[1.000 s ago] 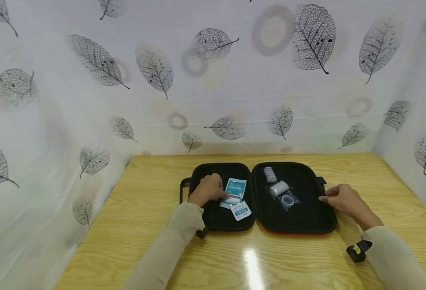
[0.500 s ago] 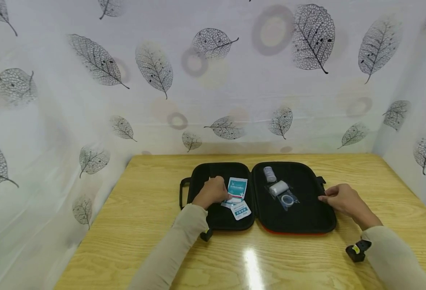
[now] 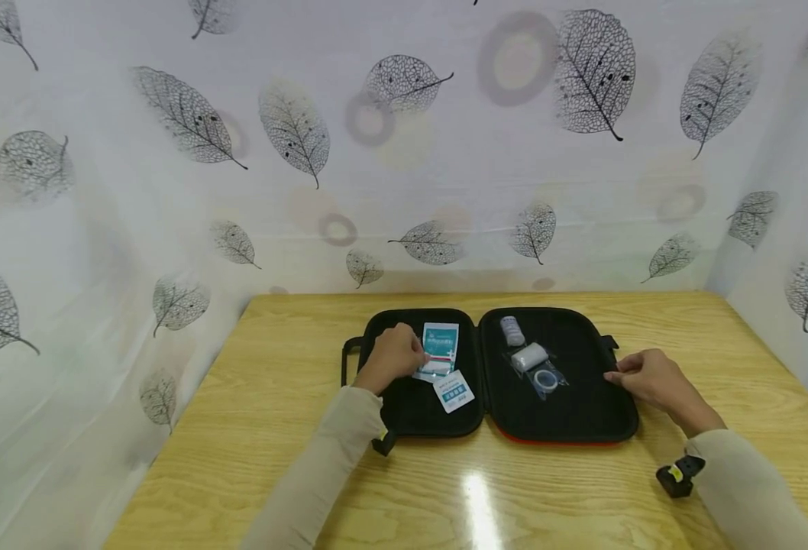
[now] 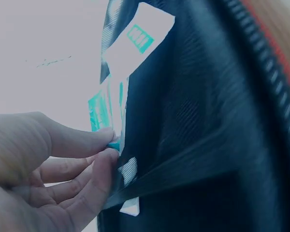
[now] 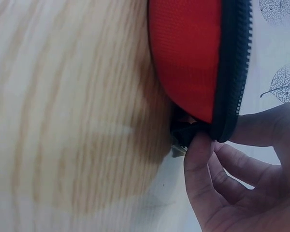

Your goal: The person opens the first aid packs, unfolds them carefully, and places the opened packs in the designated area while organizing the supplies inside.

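A black-lined case with a red shell lies unfolded on the table. Over its left half, my left hand pinches the edge of a teal-and-white packet between thumb and finger. A small white square packet lies just below that one. In the left wrist view, a white piece shows beneath the fingers, its kind unclear. My right hand pinches the right rim of the case; the right wrist view shows thumb and finger on the zippered edge.
The right half of the case holds two white rolls, the upper one apart, and a bagged white ring. A handle sticks out left. The wooden table ends at a leaf-patterned curtain.
My left hand has shifted slightly up and left, and the teal-and-white packet has moved with it. The small square packet has turned and slid a little left. My right hand has stayed put.
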The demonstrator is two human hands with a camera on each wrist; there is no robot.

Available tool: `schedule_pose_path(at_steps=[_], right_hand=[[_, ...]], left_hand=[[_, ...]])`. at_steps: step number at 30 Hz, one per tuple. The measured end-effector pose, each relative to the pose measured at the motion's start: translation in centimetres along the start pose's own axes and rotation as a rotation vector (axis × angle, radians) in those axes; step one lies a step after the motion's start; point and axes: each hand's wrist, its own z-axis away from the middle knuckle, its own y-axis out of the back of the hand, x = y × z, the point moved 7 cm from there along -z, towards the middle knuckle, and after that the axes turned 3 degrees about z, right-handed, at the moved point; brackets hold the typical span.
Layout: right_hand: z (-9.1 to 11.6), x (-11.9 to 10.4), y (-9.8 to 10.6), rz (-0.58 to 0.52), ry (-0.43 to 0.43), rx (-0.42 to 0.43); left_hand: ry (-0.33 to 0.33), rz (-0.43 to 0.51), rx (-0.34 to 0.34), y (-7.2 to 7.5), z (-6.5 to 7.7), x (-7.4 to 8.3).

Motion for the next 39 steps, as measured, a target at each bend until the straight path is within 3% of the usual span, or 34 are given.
schedule_pose_path(at_steps=[8,17,24,31,39], right_hand=[[0.0,0.0,-0.1,-0.005,0.0,-0.008],[0.1,0.0,0.1,0.009,-0.006,-0.007],[0.0,0.1,0.2,0.004,-0.007,-0.011],[0.0,0.1,0.1,0.0,0.001,-0.01],[-0.2,0.3,0.0,0.01,0.003,0.0]], left_hand=[[-0.043,-0.027,0.106,3.3,0.8,-0.6],[0.04,-0.052,0.143,6.0,2.6,-3.1],[0.143,-0.009,0.095,6.0,4.0,-5.6],[0.141,-0.009,0.115,6.1,4.8,-6.2],[0.162,-0.04,0.056,5.1,5.1,-6.6]])
